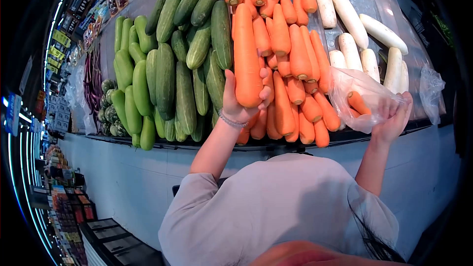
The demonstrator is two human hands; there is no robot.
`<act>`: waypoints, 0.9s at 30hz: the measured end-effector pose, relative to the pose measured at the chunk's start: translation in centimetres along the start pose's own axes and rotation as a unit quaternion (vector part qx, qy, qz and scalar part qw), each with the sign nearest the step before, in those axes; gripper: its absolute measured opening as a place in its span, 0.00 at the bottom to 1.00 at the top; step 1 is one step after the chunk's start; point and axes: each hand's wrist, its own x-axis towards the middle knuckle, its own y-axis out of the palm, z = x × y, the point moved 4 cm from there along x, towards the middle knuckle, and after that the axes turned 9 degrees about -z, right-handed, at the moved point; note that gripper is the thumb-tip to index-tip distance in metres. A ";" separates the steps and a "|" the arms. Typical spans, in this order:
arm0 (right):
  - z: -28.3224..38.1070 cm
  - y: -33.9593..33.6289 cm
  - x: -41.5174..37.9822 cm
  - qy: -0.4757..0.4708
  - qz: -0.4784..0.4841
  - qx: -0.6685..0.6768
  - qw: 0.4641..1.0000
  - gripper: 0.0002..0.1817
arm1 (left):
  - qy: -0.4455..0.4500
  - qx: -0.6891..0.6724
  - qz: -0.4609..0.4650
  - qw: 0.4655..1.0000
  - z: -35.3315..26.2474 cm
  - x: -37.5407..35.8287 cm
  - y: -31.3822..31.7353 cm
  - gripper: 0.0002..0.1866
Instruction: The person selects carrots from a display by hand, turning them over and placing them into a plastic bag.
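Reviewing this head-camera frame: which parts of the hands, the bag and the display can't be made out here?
- Left hand: its palm is hidden behind the long orange carrot it grips.
- Right hand: its fingertips are covered by the crinkled clear plastic bag.
- Bag contents: one small orange carrot piece shows; folds and glare blur the rest.
- Yellow price tags, upper left: too small and distorted to read.
- Dark purple vegetables: mostly behind the green cucumbers.

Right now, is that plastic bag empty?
No. The plastic bag in the right hand holds at least one carrot, seen through it.
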 end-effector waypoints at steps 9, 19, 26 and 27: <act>0.8 0.9 -1.2 -0.028 0.063 0.035 0.997 0.11 | 0.052 -0.004 0.083 0.995 1.8 -3.2 3.3 0.33; 1.6 0.4 -2.1 -0.054 0.081 0.020 0.995 0.07 | 0.232 0.388 -0.092 0.887 -0.6 -4.8 2.7 0.41; 1.7 0.4 -2.4 -0.068 0.002 -0.015 0.998 0.08 | 0.222 0.419 -0.145 0.868 -0.8 -3.7 2.9 0.38; 1.7 0.4 -2.4 -0.066 0.021 -0.009 0.998 0.08 | 0.200 0.427 -0.135 0.871 -1.0 -3.2 2.1 0.33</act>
